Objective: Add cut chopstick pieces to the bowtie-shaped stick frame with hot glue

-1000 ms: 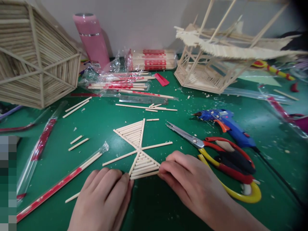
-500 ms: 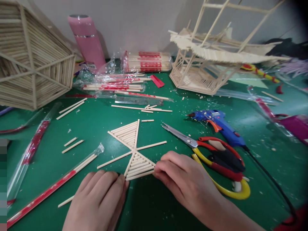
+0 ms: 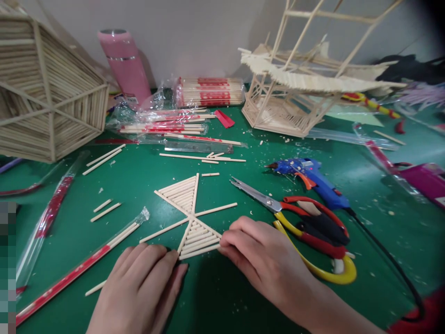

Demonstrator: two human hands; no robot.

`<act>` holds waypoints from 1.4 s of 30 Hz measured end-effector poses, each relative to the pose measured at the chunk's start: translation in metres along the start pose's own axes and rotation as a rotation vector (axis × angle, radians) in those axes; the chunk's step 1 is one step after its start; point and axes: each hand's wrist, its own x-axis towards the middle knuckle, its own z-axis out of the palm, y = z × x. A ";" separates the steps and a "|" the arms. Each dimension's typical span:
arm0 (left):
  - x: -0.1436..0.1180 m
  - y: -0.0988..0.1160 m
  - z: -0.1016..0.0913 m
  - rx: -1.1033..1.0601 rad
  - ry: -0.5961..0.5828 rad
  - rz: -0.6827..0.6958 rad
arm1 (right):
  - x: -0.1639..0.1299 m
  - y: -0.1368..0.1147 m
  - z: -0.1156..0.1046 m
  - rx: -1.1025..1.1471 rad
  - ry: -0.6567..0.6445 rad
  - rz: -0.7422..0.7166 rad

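Note:
A six-armed frame of thin wooden sticks (image 3: 190, 216) lies flat on the green tabletop. Its upper-left and lower wedges are filled with rows of cut sticks. At the lower-left corner, my left hand (image 3: 139, 283) rests its index fingertip on the frame, the thumb held slightly apart below. My right hand (image 3: 259, 255) pinches the right end of the lower wedge's outermost stick (image 3: 200, 252), by the frame's right corner. Right of the frame lie open scissors (image 3: 274, 203) with red and yellow handles, and behind them a blue glue gun (image 3: 306, 174).
At the back stand a pink bottle (image 3: 125, 65), a wrapped stick bundle (image 3: 208, 92) and a wooden stick model (image 3: 278, 111). A stick-covered panel (image 3: 76, 111) leans at far left. Loose cut sticks (image 3: 106, 212) and a long plastic sleeve (image 3: 86, 266) lie left. The glue gun's cord (image 3: 389, 255) runs right.
My left thumb has moved down, away from the stick's end and the index finger. My right hand stays at the right corner. The whole view has shifted slightly.

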 end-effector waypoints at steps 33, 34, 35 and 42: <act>0.036 0.027 0.021 -0.046 0.022 0.112 | -0.006 0.003 -0.019 0.203 0.329 0.033; 0.035 0.026 0.022 -0.052 0.019 0.117 | -0.007 0.003 -0.018 0.209 0.316 0.045; 0.034 0.026 0.023 -0.059 0.016 0.123 | -0.007 0.003 -0.017 0.215 0.298 0.055; 0.032 0.031 0.019 -0.065 0.067 0.136 | -0.014 0.008 -0.026 0.101 0.350 0.133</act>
